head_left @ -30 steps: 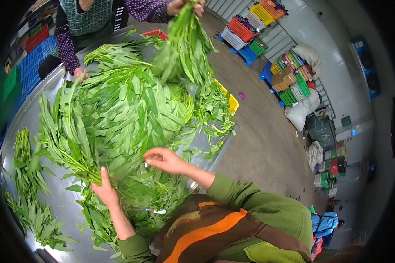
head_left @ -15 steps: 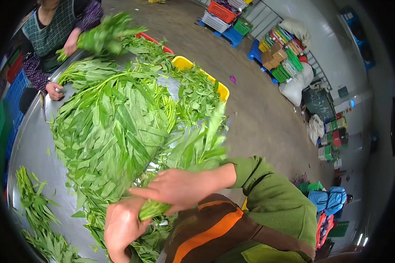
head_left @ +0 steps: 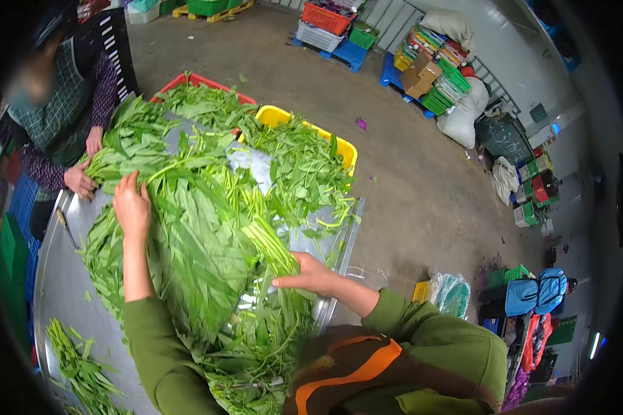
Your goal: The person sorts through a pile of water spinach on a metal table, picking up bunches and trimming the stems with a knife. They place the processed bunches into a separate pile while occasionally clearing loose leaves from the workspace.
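A large heap of long-stemmed leafy greens, which look like water spinach (head_left: 201,235), covers much of the metal table (head_left: 66,259). My right hand (head_left: 310,274) is closed round a bunch of these greens (head_left: 271,243) at the heap's right side, its pale stem ends pointing up and left. Reaching over the far left of the heap, my left hand (head_left: 131,205) rests its fingers on the leaves, somewhat apart, holding nothing I can see. Across the table, a co-worker's two hands (head_left: 80,181) are on another bunch (head_left: 114,160).
Beyond the heap stand a red crate (head_left: 239,97) and a yellow crate (head_left: 348,149), both with greens in them. A smaller bunch (head_left: 83,366) lies at the near left. Close to the co-worker, a curved-handled tool (head_left: 64,220) sits at the table's edge.
My hands have separated: the left has reached forward onto the heap, the right has shifted right with a bunch. The co-worker's raised bunch is now down at the table. The view has shifted somewhat.
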### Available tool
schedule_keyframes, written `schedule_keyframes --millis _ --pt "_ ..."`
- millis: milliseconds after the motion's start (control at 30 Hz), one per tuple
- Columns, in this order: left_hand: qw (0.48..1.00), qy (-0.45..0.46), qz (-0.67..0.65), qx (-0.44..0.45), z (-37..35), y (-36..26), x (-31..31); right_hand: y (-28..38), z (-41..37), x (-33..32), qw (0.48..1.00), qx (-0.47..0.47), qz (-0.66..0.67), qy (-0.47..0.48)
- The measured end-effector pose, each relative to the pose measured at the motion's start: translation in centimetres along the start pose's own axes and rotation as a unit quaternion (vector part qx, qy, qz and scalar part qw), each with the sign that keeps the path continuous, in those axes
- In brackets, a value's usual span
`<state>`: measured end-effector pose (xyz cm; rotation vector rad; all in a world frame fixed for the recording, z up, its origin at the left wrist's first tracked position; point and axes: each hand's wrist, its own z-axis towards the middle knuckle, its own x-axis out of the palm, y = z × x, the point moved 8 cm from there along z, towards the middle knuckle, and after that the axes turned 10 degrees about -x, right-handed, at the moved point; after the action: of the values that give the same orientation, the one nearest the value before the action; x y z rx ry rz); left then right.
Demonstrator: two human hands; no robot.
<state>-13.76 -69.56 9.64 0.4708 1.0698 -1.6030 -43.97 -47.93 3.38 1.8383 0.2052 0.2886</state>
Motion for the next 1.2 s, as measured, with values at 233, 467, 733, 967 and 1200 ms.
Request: schedule_keyframes --millis 233,467,733,967,1200 --pt "0.974 0.193 0.097 -0.063 0.9 2.3 4.1 2.0 -0.7 -4.9 0.993 -0.010 -0.056 -0.105" --pt "0.961 0.173 -0.005 0.217 -2.1 -12.4 -13.1 13.1 -1.7 -4.1 0.932 -0.281 -0.174 -0.146" --pt "0.836 0.396 -0.269 0.267 -7.8 -18.1 -16.5 11.4 -0.7 2.7 0.964 -0.185 -0.149 0.123" --pt "0.957 0.198 -0.062 -0.204 1.2 -3.0 1.3 1.7 0.2 -0.6 0.992 -0.011 0.128 -0.012" --pt "0.903 0.313 0.189 -0.225 -0.1 -3.9 7.7 -0.4 -0.8 -1.8 0.994 0.026 0.101 -0.026"
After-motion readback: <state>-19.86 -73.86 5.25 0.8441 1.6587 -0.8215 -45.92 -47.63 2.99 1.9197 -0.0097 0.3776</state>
